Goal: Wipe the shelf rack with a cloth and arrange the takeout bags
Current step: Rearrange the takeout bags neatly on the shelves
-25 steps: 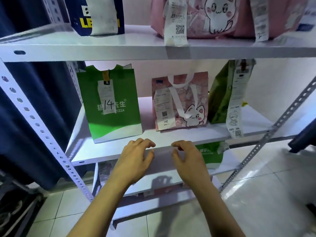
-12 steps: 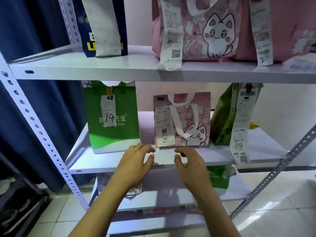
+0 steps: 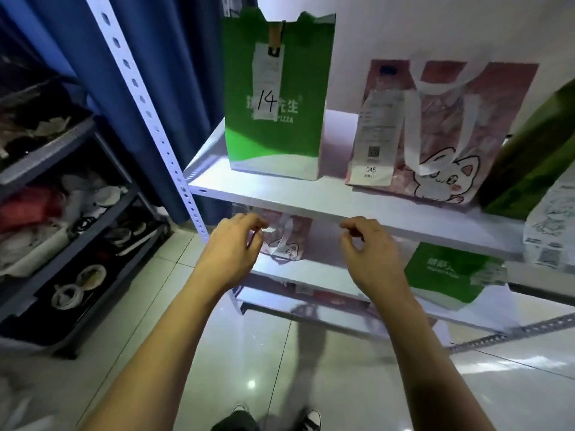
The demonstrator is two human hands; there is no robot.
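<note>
green bag (image 3: 275, 98): upright at the left end of the shelf (image 3: 311, 199), near its front edge, label "14" facing out so we can read it.
left hand (image 3: 231, 248): empty, fingers curled, just below the shelf's front edge; we judge it's set to reach for a bag.
right hand (image 3: 373, 259): empty too, loosely curled, apart from the left.
pink cat bag (image 3: 441, 132): mid-shelf, receipt facing front.
olive bag (image 3: 529, 157): right end, tilted; probably needs straightening.
cloth: we see none.
</note>
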